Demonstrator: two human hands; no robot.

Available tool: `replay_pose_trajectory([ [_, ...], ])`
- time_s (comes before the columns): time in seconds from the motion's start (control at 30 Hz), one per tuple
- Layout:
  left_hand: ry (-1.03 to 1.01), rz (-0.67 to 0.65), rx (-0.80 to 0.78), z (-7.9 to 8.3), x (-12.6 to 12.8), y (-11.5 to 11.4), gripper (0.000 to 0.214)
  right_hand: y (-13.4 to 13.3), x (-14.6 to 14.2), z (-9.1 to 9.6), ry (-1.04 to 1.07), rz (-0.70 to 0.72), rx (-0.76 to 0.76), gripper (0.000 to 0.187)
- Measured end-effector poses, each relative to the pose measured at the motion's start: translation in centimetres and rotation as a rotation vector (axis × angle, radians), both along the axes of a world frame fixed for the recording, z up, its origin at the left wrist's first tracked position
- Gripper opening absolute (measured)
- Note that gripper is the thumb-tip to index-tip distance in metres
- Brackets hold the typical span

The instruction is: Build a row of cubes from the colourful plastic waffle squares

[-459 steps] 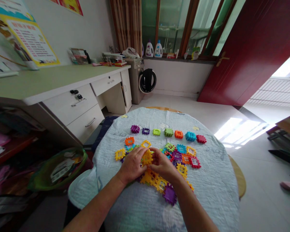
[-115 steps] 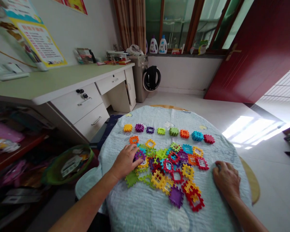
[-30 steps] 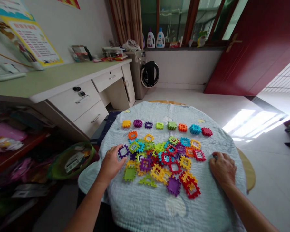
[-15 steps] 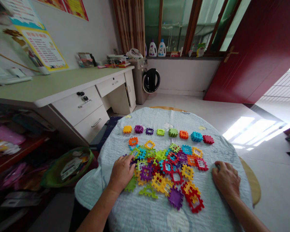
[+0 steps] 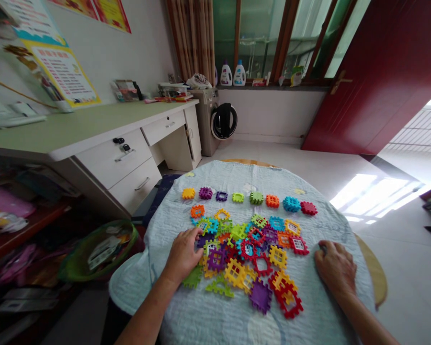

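My left hand [image 5: 184, 254] is at the left edge of a heap of colourful plastic interlocking tiles. Its thumb and index finger are apart, with a dark purple tile [image 5: 204, 240] showing between them. Whether the fingertips press on it is hard to see. A green tile [image 5: 193, 277] lies just below the wrist side of that hand. Palm down on the cloth, right of the heap, rests my right hand [image 5: 335, 267], its fingers loosely bent and no tile visible in it. The red window tile [image 5: 299, 245] is the nearest piece to it.
A row of small block stacks, among them a yellow one [image 5: 188, 193] and a red one [image 5: 309, 208], stands beyond the heap. A pale blue cloth [image 5: 208, 321] covers the round table. A green bin [image 5: 93, 256] and a desk [image 5: 104, 129] are at the left.
My left thumb and index finger have spread apart slightly, and more of the dark purple tile shows between them. My right hand has stayed in place.
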State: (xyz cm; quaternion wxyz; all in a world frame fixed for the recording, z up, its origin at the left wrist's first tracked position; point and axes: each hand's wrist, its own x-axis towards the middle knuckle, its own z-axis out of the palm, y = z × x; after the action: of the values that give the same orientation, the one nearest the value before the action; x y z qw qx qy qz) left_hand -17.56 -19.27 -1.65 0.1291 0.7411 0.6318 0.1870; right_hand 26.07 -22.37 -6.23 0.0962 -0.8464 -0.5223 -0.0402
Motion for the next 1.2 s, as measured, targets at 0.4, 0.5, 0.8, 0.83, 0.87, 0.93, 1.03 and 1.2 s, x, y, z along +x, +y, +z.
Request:
replay_pose_trajectory([
  [0.4, -0.148, -0.136, 0.06, 1.5, -3.0, -0.8, 0.008, 0.0, -0.1, 0.1, 0.001, 0.0, 0.01, 0.038],
  [0.5, -0.183, -0.098, 0.067, 1.3, -3.9, -0.8, 0.012, 0.0, -0.1, 0.0, -0.01, 0.005, 0.017, 0.038],
  [0.8, -0.106, -0.107, 0.008, 0.1, -3.3, -0.8, 0.04, 0.0, 0.2, -0.2, -0.005, 0.01, 0.014, 0.039],
  [0.83, -0.102, -0.11, 0.006, 0.2, -3.0, -0.7, 0.04, 0.0, 0.1, -0.2, -0.003, 0.006, 0.012, 0.039],
  [0.87, -0.098, -0.117, 0.005, 0.2, -2.8, -0.6, 0.038, 0.0, 0.1, -0.1, -0.001, 0.002, 0.01, 0.039],
  [0.93, -0.093, -0.137, 0.012, 0.4, -2.6, -0.5, 0.035, 0.0, 0.0, 0.0, 0.002, -0.002, 0.01, 0.039],
  [1.03, -0.102, -0.135, 0.041, 0.7, -3.0, -0.5, 0.033, 0.0, -0.1, 0.1, 0.006, -0.002, 0.011, 0.039],
  [1.2, -0.162, -0.034, 0.066, 1.1, -5.4, -0.7, 0.027, 0.0, -0.1, 0.2, 0.008, 0.001, 0.005, 0.039],
])
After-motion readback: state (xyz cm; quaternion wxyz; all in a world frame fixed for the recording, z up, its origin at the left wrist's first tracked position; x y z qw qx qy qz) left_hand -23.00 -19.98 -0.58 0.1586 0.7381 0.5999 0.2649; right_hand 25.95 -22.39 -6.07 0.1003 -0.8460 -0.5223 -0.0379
